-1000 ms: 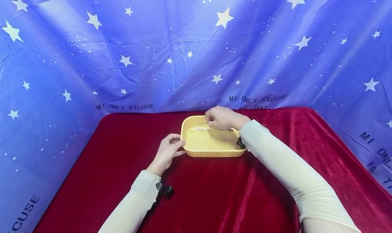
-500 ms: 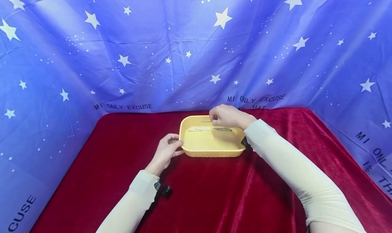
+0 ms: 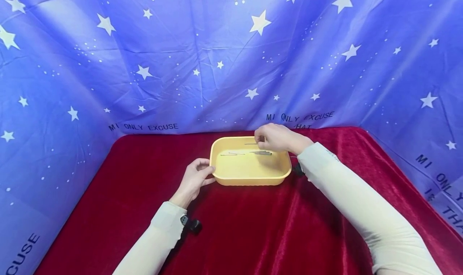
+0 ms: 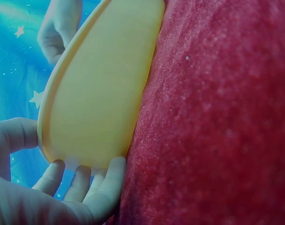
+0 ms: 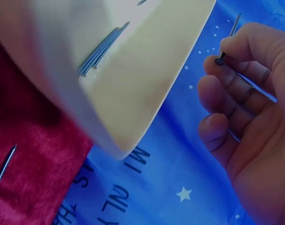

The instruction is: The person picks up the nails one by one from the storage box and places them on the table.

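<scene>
**Your Right Hand [image 3: 276, 138] Pinches a Nail [image 5: 233, 29]**

You hold it between thumb and finger, near the far edge of the yellow tray [image 3: 249, 171]. Your left hand [image 3: 193, 177] is curved part-way open, gripping the tray's left end. More nails [image 5: 102, 49] lie inside; another nail [image 5: 3, 169] is on the red cloth [image 3: 253, 226]. The starry blue curtain [image 3: 202, 90] says "MI ONLY EXCUSE".
</scene>
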`<state>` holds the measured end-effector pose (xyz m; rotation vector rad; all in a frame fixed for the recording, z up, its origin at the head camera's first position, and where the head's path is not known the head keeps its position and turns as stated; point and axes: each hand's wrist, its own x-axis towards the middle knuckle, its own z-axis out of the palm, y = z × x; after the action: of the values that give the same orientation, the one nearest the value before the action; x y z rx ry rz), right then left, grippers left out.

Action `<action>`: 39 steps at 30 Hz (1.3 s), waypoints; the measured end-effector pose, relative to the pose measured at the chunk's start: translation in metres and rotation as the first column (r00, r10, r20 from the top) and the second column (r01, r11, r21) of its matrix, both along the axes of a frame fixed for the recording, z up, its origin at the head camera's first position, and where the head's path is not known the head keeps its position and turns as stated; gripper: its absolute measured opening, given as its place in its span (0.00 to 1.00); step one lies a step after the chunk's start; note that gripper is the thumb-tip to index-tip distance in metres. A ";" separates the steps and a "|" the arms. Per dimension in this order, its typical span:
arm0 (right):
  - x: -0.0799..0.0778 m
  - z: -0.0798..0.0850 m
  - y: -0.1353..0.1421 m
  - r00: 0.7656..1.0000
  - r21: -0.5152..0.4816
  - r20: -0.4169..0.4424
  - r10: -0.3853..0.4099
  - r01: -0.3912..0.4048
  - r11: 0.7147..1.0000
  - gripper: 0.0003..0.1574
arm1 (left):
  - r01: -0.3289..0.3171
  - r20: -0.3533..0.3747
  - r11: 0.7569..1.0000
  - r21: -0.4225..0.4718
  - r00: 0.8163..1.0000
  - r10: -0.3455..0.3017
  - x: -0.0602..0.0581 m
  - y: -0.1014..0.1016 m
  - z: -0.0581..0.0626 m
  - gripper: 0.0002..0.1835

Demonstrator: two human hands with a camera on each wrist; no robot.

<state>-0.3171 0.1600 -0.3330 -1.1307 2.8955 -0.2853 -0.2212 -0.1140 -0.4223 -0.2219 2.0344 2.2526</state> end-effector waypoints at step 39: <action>0.028 -0.012 0.083 0.995 -0.086 -0.048 -0.087 0.083 0.993 0.05 | 0.004 0.002 1.000 -0.011 1.000 -0.004 0.000 0.000 -0.001 0.18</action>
<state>-0.2891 0.2429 -0.3448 -1.0418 3.0090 -0.3882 -0.2211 -0.1143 -0.4235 -0.2212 2.0456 2.2382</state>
